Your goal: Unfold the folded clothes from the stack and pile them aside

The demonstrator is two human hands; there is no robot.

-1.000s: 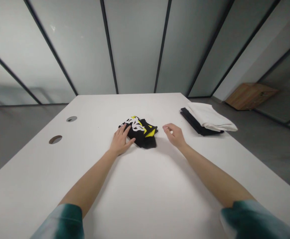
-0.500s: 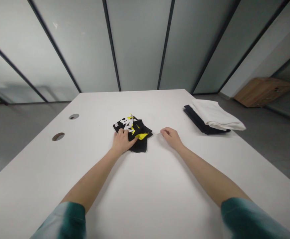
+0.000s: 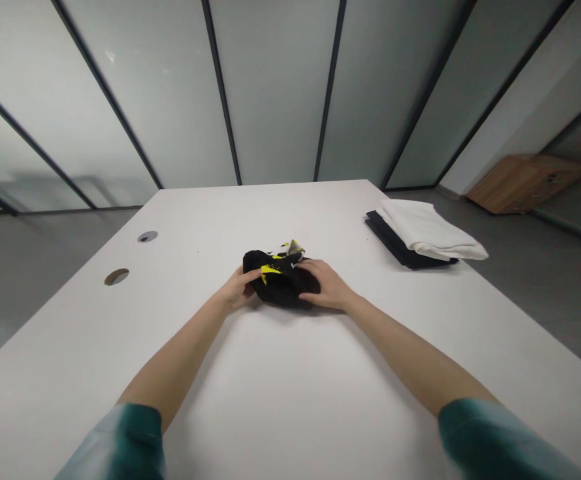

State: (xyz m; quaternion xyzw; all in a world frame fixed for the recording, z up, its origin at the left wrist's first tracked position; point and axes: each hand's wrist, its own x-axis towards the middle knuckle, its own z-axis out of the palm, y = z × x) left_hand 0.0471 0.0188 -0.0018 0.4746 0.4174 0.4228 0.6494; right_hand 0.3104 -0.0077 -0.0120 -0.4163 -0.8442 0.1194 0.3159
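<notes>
My left hand clasps garment at 9 o'clock, right hand at 3. Likely soft, light, limp; grip its sides.

The light over the white table is soft and even, and the frosted glass wall behind its far edge glows a dull grey. My forearms throw only faint shadows on the top, and the black bundle at the table's middle sinks into one dark mass with a smudge of shade beneath it. I see no hard glare, only a pale sheen. The wide lens splays the wall's dark frames outward and stretches my sleeves at the table's near edge, where the picture turns soft and smeared.
</notes>
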